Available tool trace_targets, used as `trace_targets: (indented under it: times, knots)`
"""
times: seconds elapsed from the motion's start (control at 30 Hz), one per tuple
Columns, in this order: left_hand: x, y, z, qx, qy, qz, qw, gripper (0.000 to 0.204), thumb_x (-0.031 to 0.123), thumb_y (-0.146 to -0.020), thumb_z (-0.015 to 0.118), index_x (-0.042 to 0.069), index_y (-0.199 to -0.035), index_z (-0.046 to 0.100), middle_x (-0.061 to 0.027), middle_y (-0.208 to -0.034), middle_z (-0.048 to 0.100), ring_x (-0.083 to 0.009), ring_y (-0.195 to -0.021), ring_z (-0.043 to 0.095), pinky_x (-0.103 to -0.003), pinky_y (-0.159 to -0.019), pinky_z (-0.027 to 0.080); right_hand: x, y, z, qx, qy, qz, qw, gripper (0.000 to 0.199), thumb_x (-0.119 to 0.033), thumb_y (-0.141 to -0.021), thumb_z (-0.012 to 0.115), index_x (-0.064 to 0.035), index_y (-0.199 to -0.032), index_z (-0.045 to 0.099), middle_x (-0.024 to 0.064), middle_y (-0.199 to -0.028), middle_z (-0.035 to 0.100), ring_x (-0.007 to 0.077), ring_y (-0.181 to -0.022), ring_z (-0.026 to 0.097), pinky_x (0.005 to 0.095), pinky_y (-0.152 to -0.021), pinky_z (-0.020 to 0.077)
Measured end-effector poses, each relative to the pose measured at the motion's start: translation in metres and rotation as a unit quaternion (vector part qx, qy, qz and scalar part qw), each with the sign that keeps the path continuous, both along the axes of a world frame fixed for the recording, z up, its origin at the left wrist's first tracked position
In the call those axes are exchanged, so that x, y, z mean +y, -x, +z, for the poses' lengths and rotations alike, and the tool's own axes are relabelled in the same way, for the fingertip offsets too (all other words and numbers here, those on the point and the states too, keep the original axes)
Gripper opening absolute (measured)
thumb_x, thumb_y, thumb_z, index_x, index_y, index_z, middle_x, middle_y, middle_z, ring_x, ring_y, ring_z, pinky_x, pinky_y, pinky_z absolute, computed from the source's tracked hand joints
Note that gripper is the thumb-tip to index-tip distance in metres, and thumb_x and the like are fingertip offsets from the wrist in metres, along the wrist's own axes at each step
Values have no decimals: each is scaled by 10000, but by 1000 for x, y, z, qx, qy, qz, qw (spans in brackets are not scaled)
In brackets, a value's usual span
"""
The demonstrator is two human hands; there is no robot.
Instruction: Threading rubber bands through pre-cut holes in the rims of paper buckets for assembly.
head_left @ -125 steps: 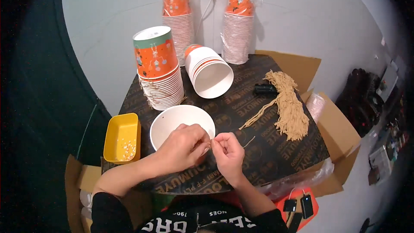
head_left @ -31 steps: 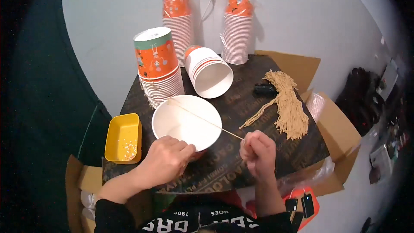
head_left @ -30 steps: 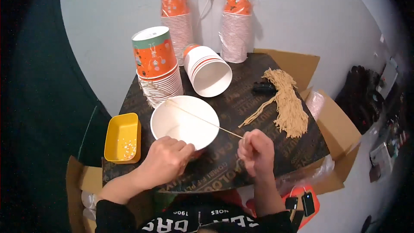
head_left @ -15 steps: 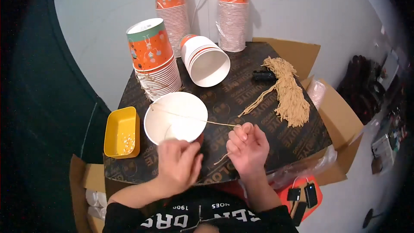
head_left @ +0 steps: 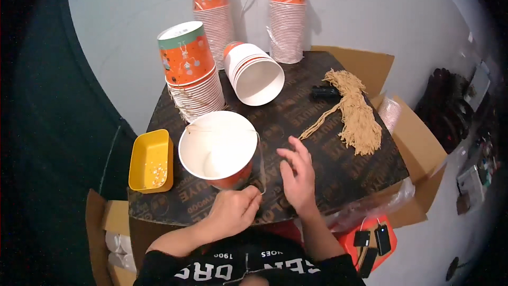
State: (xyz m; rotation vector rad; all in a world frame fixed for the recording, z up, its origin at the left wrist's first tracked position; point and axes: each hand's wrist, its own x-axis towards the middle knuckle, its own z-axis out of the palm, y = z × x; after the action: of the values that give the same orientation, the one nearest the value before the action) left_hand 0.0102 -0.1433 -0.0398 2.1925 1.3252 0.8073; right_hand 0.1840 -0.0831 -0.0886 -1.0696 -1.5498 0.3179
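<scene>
Head view: our left hand [head_left: 233,213] is closed, pinching a thin string [head_left: 260,172] that runs up to the rim of the open paper bucket [head_left: 219,150] just above it. Our right hand [head_left: 297,172] is open, fingers spread, holding nothing, just right of the pinch. 1 yellow tray [head_left: 152,160] sits further left.

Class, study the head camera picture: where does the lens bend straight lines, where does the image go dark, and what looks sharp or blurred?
Head view: table edges bow toward the rim; corners fall into black vignette; the central paper bucket and both hands are evenly lit and fairly sharp.
</scene>
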Motion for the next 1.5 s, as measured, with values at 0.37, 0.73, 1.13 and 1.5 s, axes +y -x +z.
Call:
trace_targets:
  times: [0.37,0.73,1.13,1.5]
  knots:
    - [7,3,37,46,-22,3,999,132,127,-861,604,0,-843,635,-216,-641,613,-390,-605,628,-457,-546,498,-28,3,25,74,96,306,944,171,-15,-880,617,27,-1044,642,97,-866,662,121,-719,612,244,-650,481]
    - [3,16,46,-16,-42,52,998,66,58,-845,635,2,-814,650,-183,-609,609,-328,-538,627,-378,-505,488,-17,8,28,73,60,278,956,79,53,-801,687,12,-858,651,-5,-655,477,53,-565,419,220,-508,325]
    - [9,43,58,-132,-34,156,978,97,13,-879,610,-24,-791,629,-66,-582,600,-118,-507,579,-238,-492,432,-9,20,18,129,92,150,976,79,34,-811,666,-11,-826,604,-1,-629,484,45,-539,420,230,-483,343]
    - [18,47,56,-89,-71,160,980,106,32,-878,625,-41,-803,645,-112,-628,640,-138,-530,605,-242,-511,456,-6,25,21,90,75,128,985,91,39,-791,661,-13,-816,591,95,-663,571,142,-549,559,287,-514,441]
